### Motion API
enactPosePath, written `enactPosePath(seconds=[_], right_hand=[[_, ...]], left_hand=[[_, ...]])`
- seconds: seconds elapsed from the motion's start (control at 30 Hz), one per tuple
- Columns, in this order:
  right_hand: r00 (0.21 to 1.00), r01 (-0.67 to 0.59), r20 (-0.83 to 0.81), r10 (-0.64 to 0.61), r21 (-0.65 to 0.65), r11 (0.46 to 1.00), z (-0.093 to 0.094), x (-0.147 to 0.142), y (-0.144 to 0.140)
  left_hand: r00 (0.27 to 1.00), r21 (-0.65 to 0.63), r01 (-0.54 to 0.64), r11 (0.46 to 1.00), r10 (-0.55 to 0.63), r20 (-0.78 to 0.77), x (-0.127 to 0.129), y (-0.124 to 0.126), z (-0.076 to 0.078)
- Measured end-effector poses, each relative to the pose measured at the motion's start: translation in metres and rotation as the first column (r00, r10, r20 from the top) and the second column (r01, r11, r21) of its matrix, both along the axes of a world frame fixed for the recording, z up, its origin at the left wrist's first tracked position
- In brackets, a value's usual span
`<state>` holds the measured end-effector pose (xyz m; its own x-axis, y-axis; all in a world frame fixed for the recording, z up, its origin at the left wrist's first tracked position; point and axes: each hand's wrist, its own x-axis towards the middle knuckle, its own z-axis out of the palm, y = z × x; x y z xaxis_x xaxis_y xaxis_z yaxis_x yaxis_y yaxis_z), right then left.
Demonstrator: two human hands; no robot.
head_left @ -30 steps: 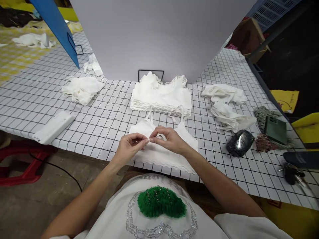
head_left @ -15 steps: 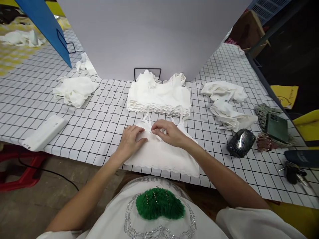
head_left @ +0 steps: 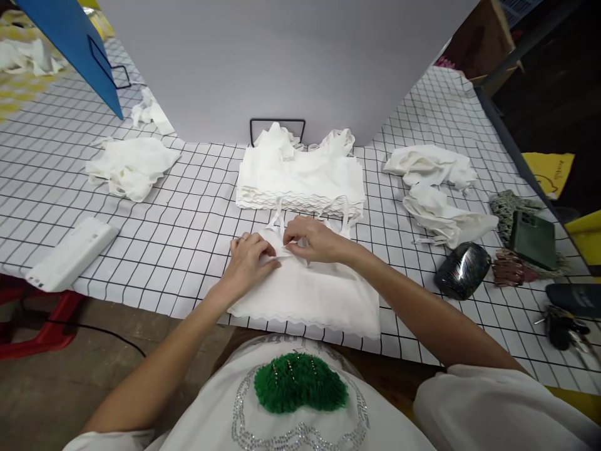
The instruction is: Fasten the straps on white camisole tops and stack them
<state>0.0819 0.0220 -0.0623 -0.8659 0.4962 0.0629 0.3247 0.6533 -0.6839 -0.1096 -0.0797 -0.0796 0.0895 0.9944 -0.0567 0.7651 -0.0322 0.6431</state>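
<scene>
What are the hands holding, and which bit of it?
Both hands pinch the white top lying flat on the table: left hand and right hand grip its upper edge, between the straps.

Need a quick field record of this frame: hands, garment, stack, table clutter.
left hand: pressing on the flat white camisole top, fingers curled
right hand: pinching fabric near the top's upper edge
stack: folded white tops just behind, apart
table: black-grid white cloth
left side: white rectangular box, crumpled white garment
right side: shiny black pouch, green phone
</scene>
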Motion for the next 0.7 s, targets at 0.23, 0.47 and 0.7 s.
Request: enactPosePath(seconds=[0.23,0.47,0.7], right_hand=[[0.991,-0.121,0.058,0.122,-0.027,0.992,0.004,-0.001,0.002],[0.965,-0.244,0.07,0.251,-0.093,0.965,0.006,-0.004,0.007],[0.945,-0.298,0.102,0.31,-0.121,0.947,0.012,-0.004,0.011]], left_hand=[[0.991,0.017,0.026,1.0,-0.028,0.132,-0.001,-0.002,-0.005],[0.973,0.023,0.003,1.0,-0.008,0.232,0.0,-0.003,-0.006],[0.968,0.006,0.02,1.0,-0.021,0.252,-0.001,-0.004,-0.003]])
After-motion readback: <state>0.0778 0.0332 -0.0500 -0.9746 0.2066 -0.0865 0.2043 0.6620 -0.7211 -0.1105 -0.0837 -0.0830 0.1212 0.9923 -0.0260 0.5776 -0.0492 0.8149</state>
